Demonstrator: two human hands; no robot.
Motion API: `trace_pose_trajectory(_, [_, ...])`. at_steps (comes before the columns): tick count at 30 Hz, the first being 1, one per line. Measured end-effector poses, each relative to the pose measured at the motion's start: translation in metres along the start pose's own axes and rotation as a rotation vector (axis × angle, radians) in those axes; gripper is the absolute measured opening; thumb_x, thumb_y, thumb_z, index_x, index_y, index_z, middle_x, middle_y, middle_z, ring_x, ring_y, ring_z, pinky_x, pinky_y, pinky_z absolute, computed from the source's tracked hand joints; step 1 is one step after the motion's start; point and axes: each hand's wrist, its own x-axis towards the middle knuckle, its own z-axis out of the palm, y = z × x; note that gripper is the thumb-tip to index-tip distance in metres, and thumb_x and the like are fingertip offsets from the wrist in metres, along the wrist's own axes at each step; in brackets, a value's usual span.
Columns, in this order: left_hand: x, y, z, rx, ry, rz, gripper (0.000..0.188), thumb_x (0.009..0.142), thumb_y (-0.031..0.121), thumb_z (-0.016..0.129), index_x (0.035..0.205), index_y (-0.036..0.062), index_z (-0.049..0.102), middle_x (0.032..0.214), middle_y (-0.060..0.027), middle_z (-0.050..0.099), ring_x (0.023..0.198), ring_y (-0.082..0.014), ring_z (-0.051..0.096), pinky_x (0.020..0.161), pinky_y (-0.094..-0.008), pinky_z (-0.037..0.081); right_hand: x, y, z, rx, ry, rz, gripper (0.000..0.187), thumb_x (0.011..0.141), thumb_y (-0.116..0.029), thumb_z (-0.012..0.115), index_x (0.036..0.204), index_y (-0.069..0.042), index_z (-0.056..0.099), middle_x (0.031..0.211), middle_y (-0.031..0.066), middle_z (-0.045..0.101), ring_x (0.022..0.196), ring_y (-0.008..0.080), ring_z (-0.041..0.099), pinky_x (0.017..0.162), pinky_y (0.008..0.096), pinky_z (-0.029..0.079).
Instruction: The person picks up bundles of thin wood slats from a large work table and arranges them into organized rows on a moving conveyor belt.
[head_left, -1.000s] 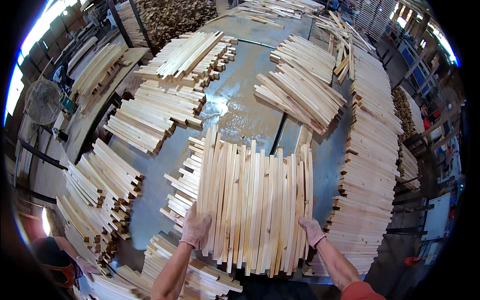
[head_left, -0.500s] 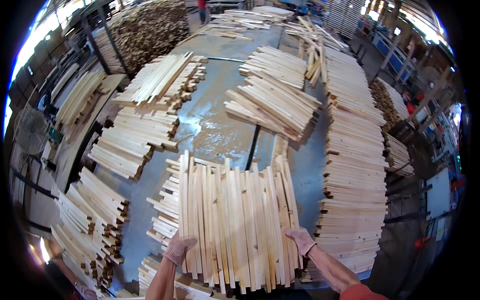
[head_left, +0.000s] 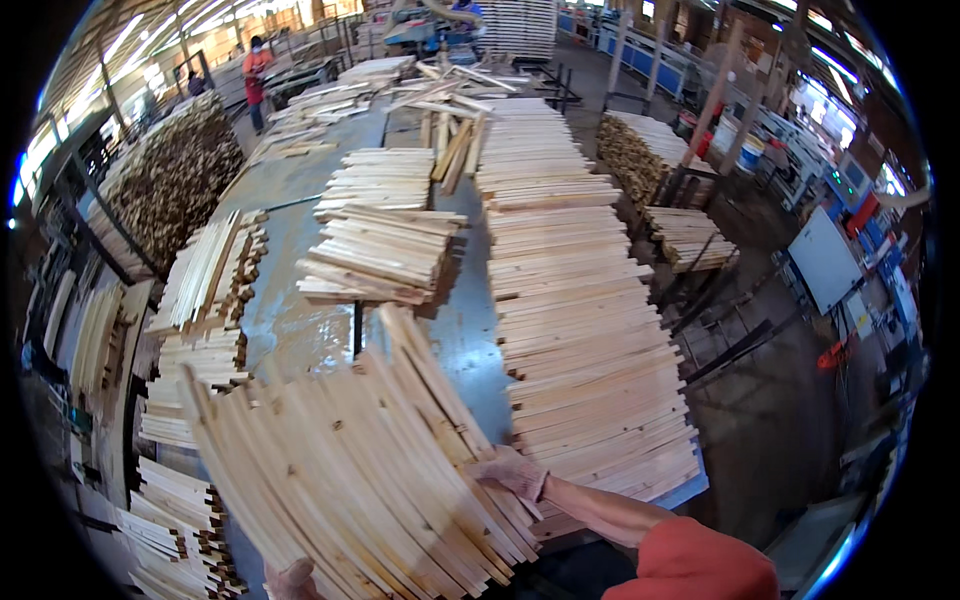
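Note:
A wide, flat row of pale wooden strips (head_left: 345,455), side by side, spans the space between my two gloved hands. My left hand (head_left: 291,580) presses on the row's lower left edge, its thumb showing and its other fingers hidden beneath the wood. On the opposite edge my right hand (head_left: 512,471) grips the outermost strips, thumb on top. The row slants, its far end toward the upper left, and looks raised toward me. A few strips on its right side splay apart from the rest.
Right of my hands runs a long layer of strips (head_left: 590,330) along the metal table (head_left: 285,290). Farther off lie smaller stacks (head_left: 380,250), with more stacks (head_left: 205,270) on the left. A person in red (head_left: 257,85) stands far left. Machines line the right.
The view has swung to the right. Still held at both sides, the row of strips has tilted from nearly straight ahead to a slant and sits farther left in the picture.

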Motion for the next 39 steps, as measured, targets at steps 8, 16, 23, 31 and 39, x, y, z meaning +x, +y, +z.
trace_pose_trajectory(8, [-0.188,0.170,0.043,-0.794,0.543,-0.402,0.057,0.089,0.020,0.078,0.137,-0.0048,0.060,0.108,-0.0114,0.073,0.099,-0.0242,0.071,0.089,-0.0395,0.059,-0.070,-0.049,-0.034,-0.159,-0.259,-0.154,0.062,0.087,-0.024,0.092,0.139,-0.001,0.067,0.125,0.0073,0.075,0.103,0.0130,0.071,0.088,0.0292,0.059])
trace_pose_trajectory(16, [-0.403,0.280,0.098,-0.766,0.889,-0.529,0.071,0.081,0.008,0.088,0.145,-0.0003,0.059,0.117,-0.0115,0.076,0.105,-0.0185,0.073,0.093,-0.0348,0.061,-0.157,-0.068,-0.023,-0.248,-0.604,0.033,0.036,0.085,-0.019,0.084,0.113,0.001,0.075,0.108,0.0073,0.077,0.096,0.0189,0.073,0.084,0.0350,0.060])
trace_pose_trajectory(23, [-0.592,0.383,0.194,-0.955,1.389,-0.447,0.086,0.072,0.009,0.099,0.146,0.0008,0.057,0.128,-0.0064,0.073,0.116,-0.0168,0.069,0.102,-0.0352,0.058,-0.250,-0.005,0.048,-0.365,-1.044,0.051,0.053,0.084,-0.032,0.084,0.125,-0.003,0.069,0.104,0.0025,0.072,0.091,0.0166,0.070,0.077,0.0333,0.057])
trace_pose_trajectory(31, [-0.810,0.520,0.384,-0.804,1.909,-0.670,0.097,0.074,0.033,0.102,0.151,0.0012,0.052,0.137,-0.0101,0.066,0.129,-0.0195,0.061,0.108,-0.0374,0.055,-0.411,0.127,0.059,-0.667,-1.483,0.204,0.059,0.079,-0.038,0.087,0.123,-0.003,0.070,0.101,0.0016,0.072,0.089,0.0165,0.070,0.079,0.0346,0.057])
trace_pose_trajectory(39, [-0.940,0.670,0.605,-0.874,2.304,-0.867,0.088,0.081,0.022,0.094,0.154,0.0001,0.050,0.137,-0.0112,0.067,0.122,-0.0194,0.065,0.107,-0.0364,0.055,-0.635,0.239,-0.012,-0.975,-1.860,0.552,0.057,0.082,-0.040,0.090,0.120,-0.001,0.071,0.100,0.0027,0.073,0.093,0.0168,0.071,0.084,0.0336,0.058])
